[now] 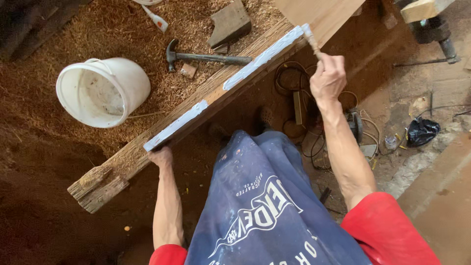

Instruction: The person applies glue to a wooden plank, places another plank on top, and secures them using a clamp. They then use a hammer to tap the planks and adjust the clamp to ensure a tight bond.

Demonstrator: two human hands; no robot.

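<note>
A long wooden board (338,12) stands on edge across a rough wooden beam (117,164). White glue or paste coats most of the board's upper edge (255,61). My right hand (327,77) grips a small brush (310,37) whose tip touches the far end of that coated edge. My left hand (161,156) holds the near end of the board, fingers wrapped under it. I wear red sleeves and a dark blue apron (265,206).
A white plastic bucket (100,91) lies tipped on the sawdust at the left. A claw hammer (206,58) and a wood block (229,22) lie beyond the beam. Tangled cables and a power tool (354,125) sit on the floor at right.
</note>
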